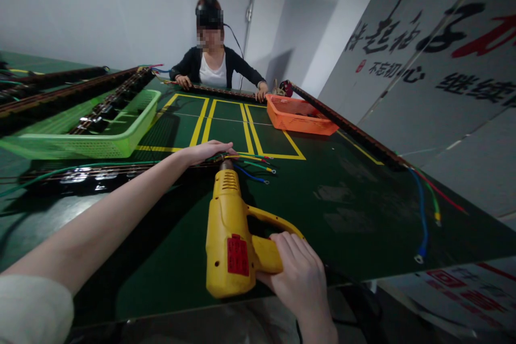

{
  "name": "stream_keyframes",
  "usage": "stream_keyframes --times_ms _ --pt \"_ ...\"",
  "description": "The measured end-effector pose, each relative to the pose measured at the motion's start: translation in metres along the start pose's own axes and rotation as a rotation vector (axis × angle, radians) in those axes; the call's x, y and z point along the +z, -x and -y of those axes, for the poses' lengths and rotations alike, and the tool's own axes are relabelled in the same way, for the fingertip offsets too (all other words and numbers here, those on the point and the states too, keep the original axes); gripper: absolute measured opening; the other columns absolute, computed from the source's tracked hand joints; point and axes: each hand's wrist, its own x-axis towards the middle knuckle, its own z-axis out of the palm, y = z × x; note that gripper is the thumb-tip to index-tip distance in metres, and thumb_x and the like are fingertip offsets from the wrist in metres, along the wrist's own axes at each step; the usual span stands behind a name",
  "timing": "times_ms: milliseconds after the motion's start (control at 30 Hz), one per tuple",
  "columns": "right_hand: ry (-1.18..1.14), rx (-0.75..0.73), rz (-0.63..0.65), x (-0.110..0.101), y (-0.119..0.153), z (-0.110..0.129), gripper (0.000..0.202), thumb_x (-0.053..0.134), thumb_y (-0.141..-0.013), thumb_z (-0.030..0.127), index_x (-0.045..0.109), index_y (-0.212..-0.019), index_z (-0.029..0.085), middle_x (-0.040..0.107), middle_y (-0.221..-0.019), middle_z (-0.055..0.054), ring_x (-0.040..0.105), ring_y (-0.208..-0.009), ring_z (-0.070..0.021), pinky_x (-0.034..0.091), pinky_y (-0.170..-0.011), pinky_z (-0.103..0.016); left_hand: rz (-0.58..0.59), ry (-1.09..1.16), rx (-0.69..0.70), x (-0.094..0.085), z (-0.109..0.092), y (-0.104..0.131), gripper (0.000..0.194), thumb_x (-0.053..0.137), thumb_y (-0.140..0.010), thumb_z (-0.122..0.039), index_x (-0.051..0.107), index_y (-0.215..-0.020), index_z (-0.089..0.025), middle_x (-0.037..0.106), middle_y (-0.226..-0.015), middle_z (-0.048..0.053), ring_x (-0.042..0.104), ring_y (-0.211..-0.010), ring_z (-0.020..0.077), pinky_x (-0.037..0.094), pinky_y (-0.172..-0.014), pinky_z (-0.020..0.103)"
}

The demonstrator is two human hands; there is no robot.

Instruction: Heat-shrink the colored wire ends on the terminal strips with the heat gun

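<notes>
My right hand [300,271] is wrapped round the handle of a yellow heat gun [226,226] with a red label. The gun's metal nozzle points away from me, close against the end of a long black bar [100,183] strung with copper-coloured wires. Over that end lies my left hand [207,151], gripping it from above; its thumb and lower fingers are mostly hidden. Past my fingertips several wires stick out to the right, among them a blue wire [253,176] and a green wire [258,165], with ring terminals at their tips.
A green basket [133,134] holds similar bars at left. An orange basket [302,123] stands far right, another bar [346,123] leaning across it. Across the green table [290,199], marked with yellow tape, a co-worker [213,64] has both hands on a bar.
</notes>
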Motion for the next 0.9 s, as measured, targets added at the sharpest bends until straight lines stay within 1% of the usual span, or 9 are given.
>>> stream_keyframes --times_ms 167,233,333,467,567,667,733,800,900 --pt "0.067 -0.004 -0.011 0.0 0.007 -0.015 0.035 0.055 -0.08 0.047 0.054 -0.094 0.016 0.059 -0.079 -0.005 0.055 -0.076 -0.019 0.042 -0.07 -0.032 -0.034 0.017 -0.008 -0.001 0.002 -0.002 0.057 0.052 -0.071 -0.068 0.073 -0.091 -0.019 0.068 -0.105 0.004 0.057 -0.1 0.0225 0.039 -0.092 0.029" --pt "0.107 0.003 -0.014 0.0 0.01 -0.023 0.033 0.056 -0.08 0.045 0.053 -0.095 0.015 0.059 -0.08 -0.005 0.055 -0.076 -0.0191 0.042 -0.071 -0.032 -0.02 0.063 -0.041 0.0 0.003 -0.002 0.057 0.053 -0.071 -0.067 0.072 -0.093 -0.019 0.069 -0.103 0.004 0.059 -0.096 0.0224 0.041 -0.089 0.03" --pt "0.168 0.017 -0.014 -0.002 0.013 -0.034 0.038 0.058 -0.078 0.049 0.053 -0.096 0.016 0.06 -0.081 -0.005 0.056 -0.077 -0.0193 0.043 -0.071 -0.032 0.012 0.113 -0.069 0.0 0.005 -0.003 0.057 0.053 -0.072 -0.066 0.071 -0.096 -0.018 0.07 -0.098 0.005 0.061 -0.091 0.0222 0.044 -0.084 0.031" --pt "0.243 0.034 -0.025 -0.005 0.015 -0.044 0.039 0.057 -0.079 0.051 0.052 -0.096 0.017 0.061 -0.082 -0.006 0.058 -0.077 -0.0199 0.043 -0.07 -0.031 -0.006 0.044 -0.021 -0.001 0.005 -0.003 0.055 0.049 -0.075 -0.065 0.072 -0.094 -0.019 0.07 -0.099 0.004 0.06 -0.093 0.0217 0.042 -0.087 0.029" --pt "0.288 0.055 -0.027 -0.007 0.017 -0.047 0.031 0.054 -0.082 0.043 0.051 -0.098 0.017 0.061 -0.084 -0.006 0.058 -0.078 -0.0206 0.044 -0.07 -0.032 -0.024 -0.015 -0.004 -0.002 0.005 -0.003 0.052 0.047 -0.079 -0.062 0.073 -0.092 -0.019 0.07 -0.101 0.003 0.059 -0.096 0.0215 0.04 -0.09 0.028" --pt "0.322 0.073 -0.027 -0.009 0.017 -0.048 0.021 0.05 -0.083 0.03 0.05 -0.099 0.017 0.061 -0.085 -0.007 0.058 -0.08 -0.0216 0.044 -0.071 -0.033 -0.029 -0.024 -0.018 -0.002 0.005 -0.003 0.051 0.045 -0.08 -0.06 0.072 -0.092 -0.019 0.07 -0.097 0.003 0.06 -0.094 0.0214 0.04 -0.089 0.028" --pt "0.334 0.082 -0.026 -0.01 0.017 -0.047 0.019 0.047 -0.082 0.023 0.049 -0.099 0.017 0.061 -0.086 -0.008 0.058 -0.08 -0.022 0.044 -0.071 -0.033 -0.026 -0.013 -0.021 -0.001 0.005 -0.004 0.052 0.045 -0.08 -0.06 0.072 -0.092 -0.018 0.07 -0.095 0.003 0.06 -0.092 0.0213 0.041 -0.087 0.029" --pt "0.334 0.087 -0.026 -0.01 0.017 -0.045 0.018 0.046 -0.081 0.021 0.049 -0.099 0.016 0.061 -0.086 -0.008 0.058 -0.081 -0.0223 0.044 -0.071 -0.034 -0.018 -0.004 -0.018 -0.001 0.005 -0.004 0.052 0.044 -0.08 -0.061 0.072 -0.092 -0.019 0.07 -0.095 0.003 0.06 -0.092 0.0212 0.041 -0.087 0.029" --pt "0.313 0.097 -0.018 -0.008 0.017 -0.039 0.021 0.051 -0.082 0.027 0.049 -0.099 0.016 0.06 -0.085 -0.008 0.057 -0.08 -0.022 0.044 -0.072 -0.034 -0.029 -0.027 -0.016 -0.001 0.006 -0.005 0.052 0.044 -0.08 -0.061 0.072 -0.092 -0.019 0.07 -0.097 0.003 0.06 -0.092 0.021 0.041 -0.087 0.029"
